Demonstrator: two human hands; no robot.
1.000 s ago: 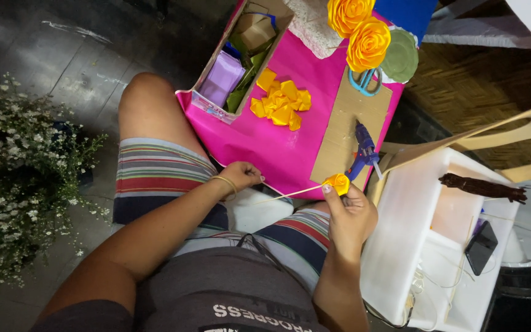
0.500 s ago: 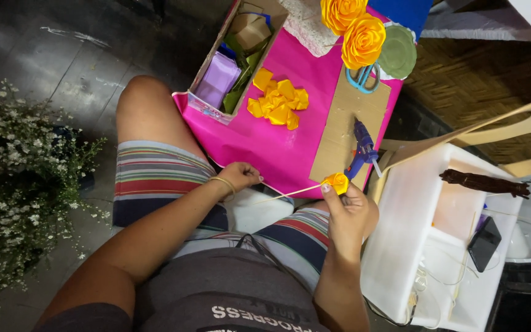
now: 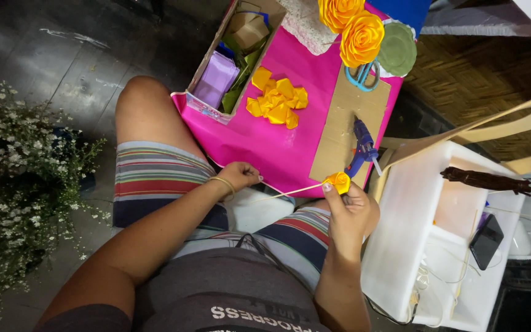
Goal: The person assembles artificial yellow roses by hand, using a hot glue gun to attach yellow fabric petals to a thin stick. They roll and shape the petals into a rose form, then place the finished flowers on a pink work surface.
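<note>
My right hand [image 3: 350, 212] pinches a small yellow-orange paper rosebud [image 3: 339, 182] at the tip of a thin wooden stick [image 3: 290, 192]. My left hand [image 3: 242, 175] grips the other end of that stick, above my striped shorts. Just past the bud a blue glue gun [image 3: 362, 146] lies on a strip of brown cardboard [image 3: 339, 126]. A heap of yellow paper petals [image 3: 276, 103] lies on the pink paper sheet [image 3: 278, 154] in front of my knees.
An open cardboard box [image 3: 232, 67] with purple and green paper stands at the sheet's far left. Two finished orange paper roses [image 3: 359, 37], a green disc [image 3: 397, 49] and scissors [image 3: 364, 74] lie beyond. A white plastic bin [image 3: 425, 227] is at right, white flowers [image 3: 7, 172] at left.
Almost nothing differs. Both hands keep their hold on the stick and the bud; the view has shifted very slightly.
</note>
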